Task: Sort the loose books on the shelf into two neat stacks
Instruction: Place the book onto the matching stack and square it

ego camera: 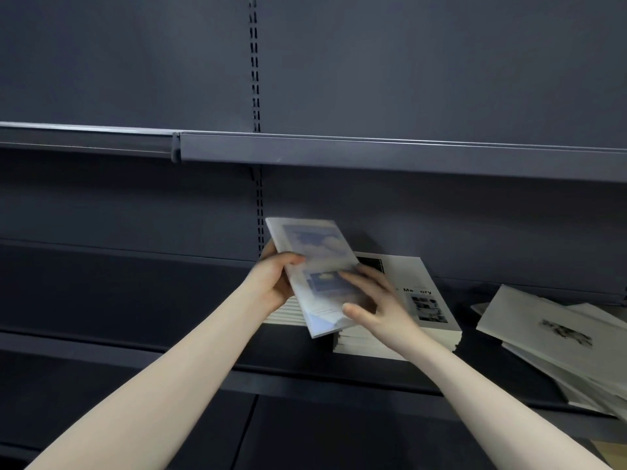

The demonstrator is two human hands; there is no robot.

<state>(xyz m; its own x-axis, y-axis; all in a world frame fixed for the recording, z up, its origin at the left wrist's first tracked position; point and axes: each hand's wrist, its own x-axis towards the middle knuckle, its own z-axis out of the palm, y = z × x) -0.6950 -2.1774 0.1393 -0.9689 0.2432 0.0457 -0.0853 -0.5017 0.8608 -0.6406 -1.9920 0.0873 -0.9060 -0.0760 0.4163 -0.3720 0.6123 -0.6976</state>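
A white book with blue sky pictures on its cover [314, 252] is tilted in the air above the shelf, blurred by motion. My left hand [274, 279] grips its left edge, thumb over the cover. My right hand [376, 300] holds its lower right side, fingers on the cover and thumb near the bottom corner. Behind and under it a stack of white books [427, 320] lies flat, the top one printed with black letters. Part of a second, lower stack [286, 313] shows under my left hand. Loose white books [556, 337] lie slanted at the right.
The dark grey shelf [135, 300] stretches to the left of the stacks. An upper shelf edge [373, 150] runs across above the books. A slotted upright [255, 62] stands at the back panel.
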